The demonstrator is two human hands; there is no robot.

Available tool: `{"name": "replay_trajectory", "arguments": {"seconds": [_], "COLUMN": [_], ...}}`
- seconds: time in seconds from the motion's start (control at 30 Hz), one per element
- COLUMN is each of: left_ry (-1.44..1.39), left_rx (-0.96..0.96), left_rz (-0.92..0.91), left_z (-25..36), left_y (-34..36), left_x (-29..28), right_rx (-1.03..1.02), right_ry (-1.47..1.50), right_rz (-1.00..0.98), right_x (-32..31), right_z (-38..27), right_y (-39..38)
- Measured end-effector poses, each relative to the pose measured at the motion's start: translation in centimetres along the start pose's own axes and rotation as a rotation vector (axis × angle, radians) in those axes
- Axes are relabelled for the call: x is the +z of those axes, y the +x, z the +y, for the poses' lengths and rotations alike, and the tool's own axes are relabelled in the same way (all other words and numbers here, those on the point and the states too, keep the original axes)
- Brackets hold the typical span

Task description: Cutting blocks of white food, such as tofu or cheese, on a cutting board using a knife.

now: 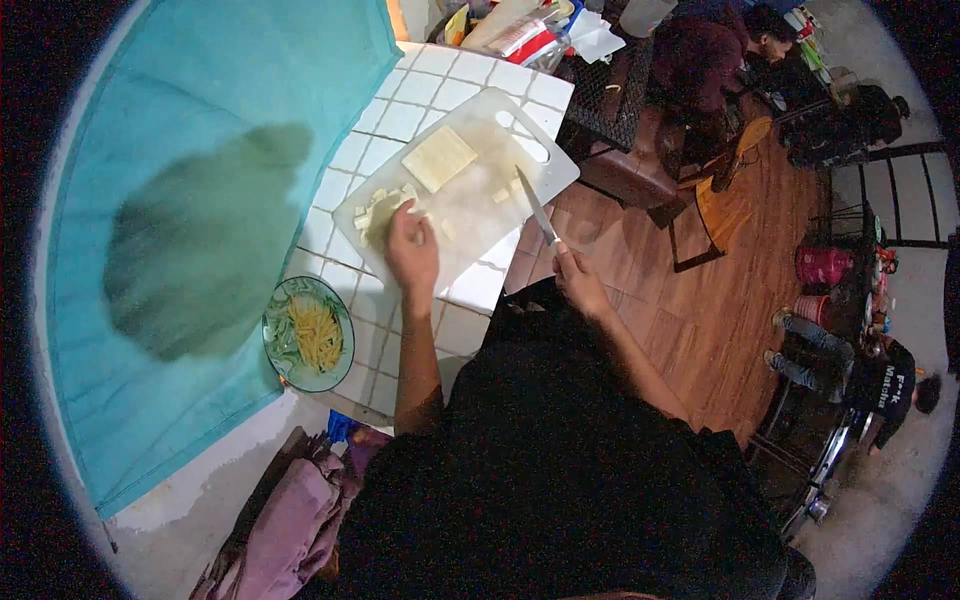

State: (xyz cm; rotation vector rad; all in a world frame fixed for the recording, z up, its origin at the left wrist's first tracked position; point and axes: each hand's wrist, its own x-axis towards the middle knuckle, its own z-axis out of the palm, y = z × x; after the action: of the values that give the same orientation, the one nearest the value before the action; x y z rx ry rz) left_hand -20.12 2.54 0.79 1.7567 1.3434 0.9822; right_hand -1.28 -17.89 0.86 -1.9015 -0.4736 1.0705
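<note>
A white cutting board lies at a slant on the tiled counter. On it rests a pale yellow block that looks like cheese, with small cut pieces heaped to its lower left and a few bits near the right side. My left hand hovers at the heap, fingers curled; what they hold, if anything, is hidden. In my right hand is a knife, gripped by its handle, blade pointing up and away over the board's right edge.
A glass bowl with yellow strips stands at the counter's left edge beside a teal sheet. Bags and packages crowd the far end. A wooden chair and other people are off to the right.
</note>
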Motion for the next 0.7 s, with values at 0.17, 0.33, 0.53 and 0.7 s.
{"name": "replay_trajectory", "arguments": {"seconds": [0.17, 0.33, 0.53, 0.7], "left_ry": [0.393, 0.373, 0.352, 0.376], "left_rx": [0.206, 0.394, 0.431, 0.519], "left_rz": [0.195, 0.009, -0.125, -0.152], "left_z": [0.2, 2.6, 4.4, 4.0], "left_y": [1.0, 1.0, 0.4, 0.6], "left_x": [-2.7, 1.7, 7.4, 8.2], "right_rx": [-0.074, -0.051, -0.073, -0.014], "right_ry": [0.112, 0.14, 0.138, 0.146], "right_rz": [-0.013, 0.004, 0.011, 0.087], "right_x": [-0.4, -0.1, -0.6, -1.2], "right_z": [-0.7, -0.5, -0.2, -0.8], "right_y": [-0.2, -0.4, 0.0, -1.0]}}
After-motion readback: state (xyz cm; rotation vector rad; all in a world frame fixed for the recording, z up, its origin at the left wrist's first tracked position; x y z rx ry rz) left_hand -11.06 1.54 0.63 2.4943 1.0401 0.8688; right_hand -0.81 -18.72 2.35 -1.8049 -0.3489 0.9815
